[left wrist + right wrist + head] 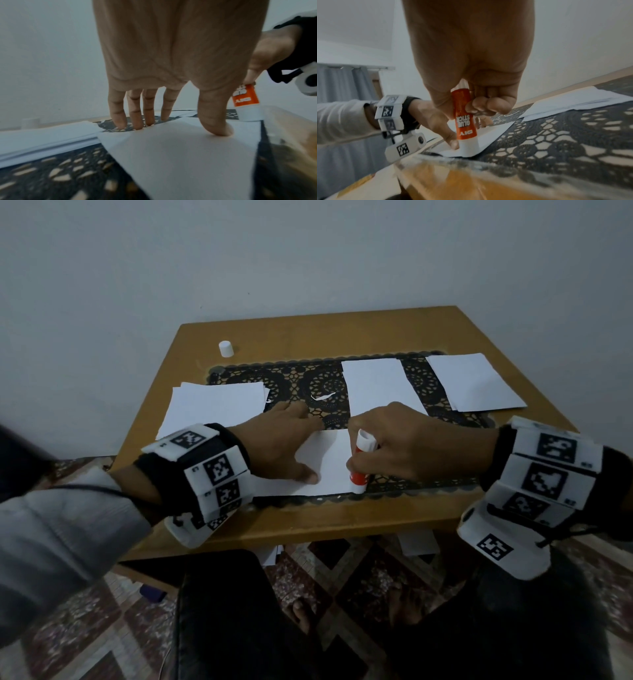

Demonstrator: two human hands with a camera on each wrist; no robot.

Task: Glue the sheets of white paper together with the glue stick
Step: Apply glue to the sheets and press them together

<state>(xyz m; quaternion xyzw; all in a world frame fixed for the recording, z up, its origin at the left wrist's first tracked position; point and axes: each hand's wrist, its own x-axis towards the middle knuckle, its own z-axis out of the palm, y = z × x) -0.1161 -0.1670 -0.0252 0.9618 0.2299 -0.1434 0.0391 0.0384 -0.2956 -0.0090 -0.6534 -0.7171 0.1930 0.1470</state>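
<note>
Gluing step underway: right hand (407, 440) has its grip curled round the glue stick (362, 462), tip down on the sheet's (325, 470) right edge, lower centre, left hand (291, 440) spread flat pinning it; next, another sheet laid squarely on top.

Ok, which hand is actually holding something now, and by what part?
The right hand grips the glue stick around its orange barrel, its glue end down on the sheet. The left hand holds nothing; its straight fingers press that sheet flat.
</note>
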